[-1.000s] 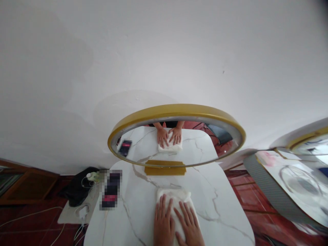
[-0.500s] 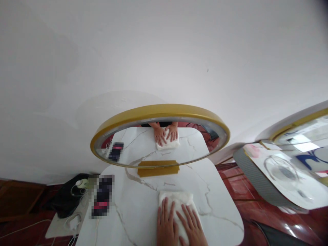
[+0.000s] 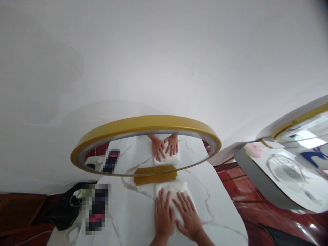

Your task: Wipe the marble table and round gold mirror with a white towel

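Note:
A folded white cloth (image 3: 171, 186) lies on the white marbled table (image 3: 133, 218), in front of the gold mirror base (image 3: 155, 177). My left hand (image 3: 163, 217) rests flat along the cloth's left side, its fingers stretched out. Beside it, my right hand (image 3: 187, 216) presses flat on the cloth's right side with fingers spread and the thumb pointing towards my left hand. The hands do not touch each other. Both hands and the cloth also show in the oval gold-framed mirror (image 3: 148, 122).
A pixelated dark item (image 3: 98, 208) lies at the table's left. Left of the table are a black bag (image 3: 63, 208) and cables. A second table (image 3: 284, 171) with another mirror stands at the right, and a black chair part (image 3: 282, 235) shows at lower right.
Both hands and the cloth appear higher in the view, with more of the wrists showing. The mirror sits lower and further left as the view has shifted. Both hands remain flat on the cloth.

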`<move>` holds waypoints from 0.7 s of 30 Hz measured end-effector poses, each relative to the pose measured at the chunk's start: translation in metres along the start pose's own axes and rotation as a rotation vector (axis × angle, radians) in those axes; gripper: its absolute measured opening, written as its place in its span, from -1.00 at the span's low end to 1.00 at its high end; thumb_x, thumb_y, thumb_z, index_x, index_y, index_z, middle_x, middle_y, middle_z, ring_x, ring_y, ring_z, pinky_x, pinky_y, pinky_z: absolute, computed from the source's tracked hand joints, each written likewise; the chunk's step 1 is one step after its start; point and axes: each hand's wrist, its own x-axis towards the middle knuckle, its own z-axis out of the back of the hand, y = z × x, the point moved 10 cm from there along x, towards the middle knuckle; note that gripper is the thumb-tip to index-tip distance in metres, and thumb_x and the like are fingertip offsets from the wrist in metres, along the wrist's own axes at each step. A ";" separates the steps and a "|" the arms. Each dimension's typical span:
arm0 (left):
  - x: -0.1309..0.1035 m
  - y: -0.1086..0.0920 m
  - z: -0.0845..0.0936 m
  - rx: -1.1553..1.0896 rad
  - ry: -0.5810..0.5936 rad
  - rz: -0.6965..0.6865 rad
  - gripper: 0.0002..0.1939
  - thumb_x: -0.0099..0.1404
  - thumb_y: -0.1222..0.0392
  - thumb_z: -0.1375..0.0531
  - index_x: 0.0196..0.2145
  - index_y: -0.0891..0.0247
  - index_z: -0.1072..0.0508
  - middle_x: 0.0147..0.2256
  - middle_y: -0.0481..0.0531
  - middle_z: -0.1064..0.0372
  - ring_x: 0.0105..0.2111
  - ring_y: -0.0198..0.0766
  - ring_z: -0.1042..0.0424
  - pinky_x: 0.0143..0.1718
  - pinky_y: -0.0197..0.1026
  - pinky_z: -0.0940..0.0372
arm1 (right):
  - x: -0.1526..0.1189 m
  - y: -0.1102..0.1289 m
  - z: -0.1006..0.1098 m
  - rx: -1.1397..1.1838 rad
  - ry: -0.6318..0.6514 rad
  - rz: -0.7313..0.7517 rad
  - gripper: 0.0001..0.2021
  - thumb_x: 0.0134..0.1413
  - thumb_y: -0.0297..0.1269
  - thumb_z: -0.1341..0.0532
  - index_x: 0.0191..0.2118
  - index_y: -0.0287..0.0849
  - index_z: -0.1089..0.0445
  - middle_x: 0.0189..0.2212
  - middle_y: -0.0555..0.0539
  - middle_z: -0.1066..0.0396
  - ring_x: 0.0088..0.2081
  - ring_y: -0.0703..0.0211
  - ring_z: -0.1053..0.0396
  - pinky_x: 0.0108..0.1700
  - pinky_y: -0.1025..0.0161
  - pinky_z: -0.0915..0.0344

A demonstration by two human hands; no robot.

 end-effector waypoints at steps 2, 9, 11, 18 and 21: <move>0.005 0.000 0.000 0.027 -0.002 0.000 -0.30 0.19 0.41 0.02 0.26 0.04 0.06 0.30 -0.10 0.24 0.28 -0.11 0.17 0.23 0.09 0.10 | 0.005 -0.003 -0.001 0.007 0.009 0.010 -0.22 0.00 0.05 -0.09 0.30 -0.04 0.19 0.31 -0.07 0.29 0.28 -0.14 0.20 0.26 -0.06 0.35; 0.007 -0.003 0.001 0.091 -0.015 0.015 -0.30 0.21 0.44 0.05 0.26 0.02 0.07 0.30 -0.09 0.21 0.28 -0.14 0.17 0.23 0.07 0.08 | 0.007 -0.006 -0.001 0.040 0.002 0.011 -0.23 0.00 0.01 -0.10 0.30 -0.02 0.20 0.31 -0.08 0.31 0.29 -0.13 0.23 0.26 -0.05 0.38; 0.004 -0.005 0.002 0.101 -0.025 0.027 -0.31 0.22 0.44 0.05 0.26 0.03 0.07 0.30 -0.09 0.21 0.28 -0.15 0.17 0.23 0.07 0.07 | 0.006 -0.007 0.000 0.049 0.002 0.008 -0.24 0.01 0.00 -0.10 0.30 -0.02 0.20 0.32 -0.08 0.32 0.29 -0.12 0.24 0.26 -0.05 0.38; -0.020 -0.023 -0.005 0.168 -0.013 0.063 -0.33 0.23 0.43 0.07 0.26 0.03 0.06 0.30 -0.07 0.23 0.28 -0.14 0.17 0.22 0.08 0.04 | -0.020 -0.011 0.005 0.088 0.027 0.029 -0.24 0.01 0.00 -0.10 0.30 0.00 0.21 0.32 -0.06 0.33 0.29 -0.12 0.25 0.26 -0.05 0.31; -0.041 -0.039 -0.017 0.196 -0.011 0.053 -0.31 0.21 0.43 0.07 0.26 0.05 0.07 0.30 -0.05 0.21 0.27 -0.13 0.15 0.21 0.07 0.02 | -0.048 -0.019 0.006 0.069 0.000 0.046 -0.21 -0.03 0.01 -0.12 0.30 -0.02 0.17 0.31 -0.07 0.29 0.28 -0.14 0.21 0.25 -0.05 0.28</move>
